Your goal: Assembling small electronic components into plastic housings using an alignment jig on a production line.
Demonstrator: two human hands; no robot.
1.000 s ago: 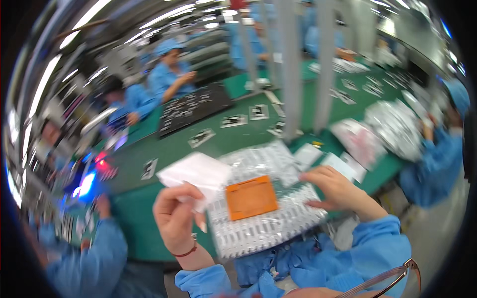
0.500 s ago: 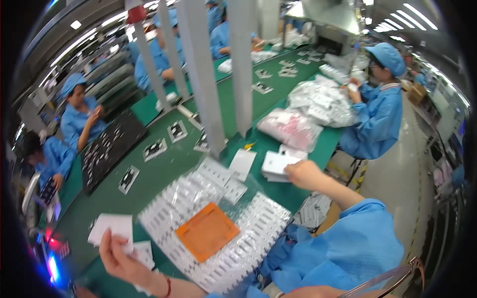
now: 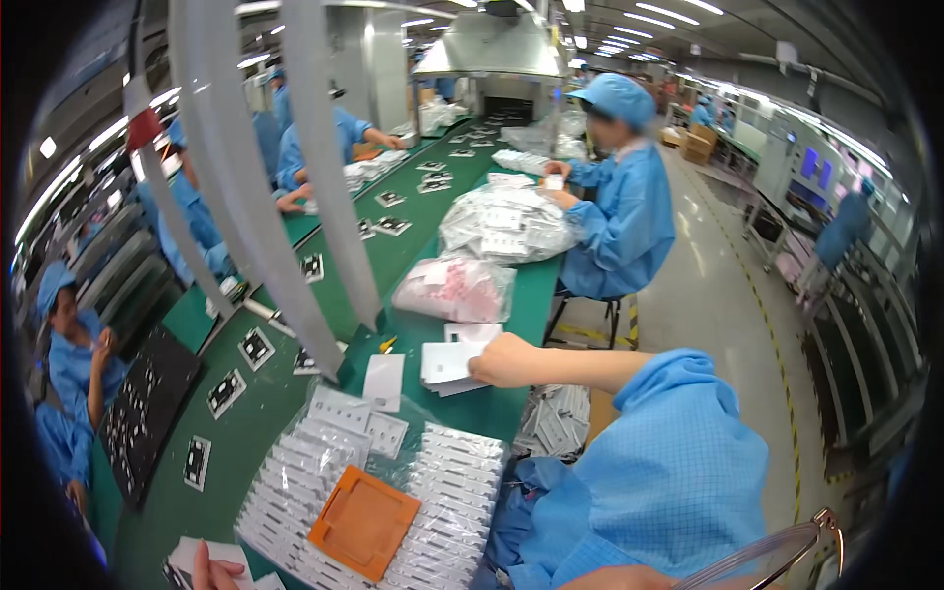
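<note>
My right hand (image 3: pixel 504 362) pinches the right edge of a white card on top of a stack of white cards (image 3: pixel 447 365), near the green bench's right edge. At the lower left, my left hand (image 3: pixel 218 570) shows only its fingers, bent over a white card (image 3: pixel 187 557); the picture's rim hides the rest. Between my hands lies an orange rectangular frame (image 3: pixel 364 522), on a clear plastic sheet over rows of white slotted pieces (image 3: pixel 457 482). A single white card (image 3: pixel 383 382) lies left of the stack.
A bag of pinkish pieces (image 3: pixel 456 289) and a large bag of white pieces (image 3: pixel 506 224) sit beyond the stack. Grey posts (image 3: pixel 329 157) rise on the left. Black-and-white parts (image 3: pixel 226 393) dot the green bench. A co-worker (image 3: pixel 619 197) sits at the far right.
The view has turned to the right, so the bench things sit further left. My left hand has slid mostly out of the lower edge. My right hand stays at the card stack.
</note>
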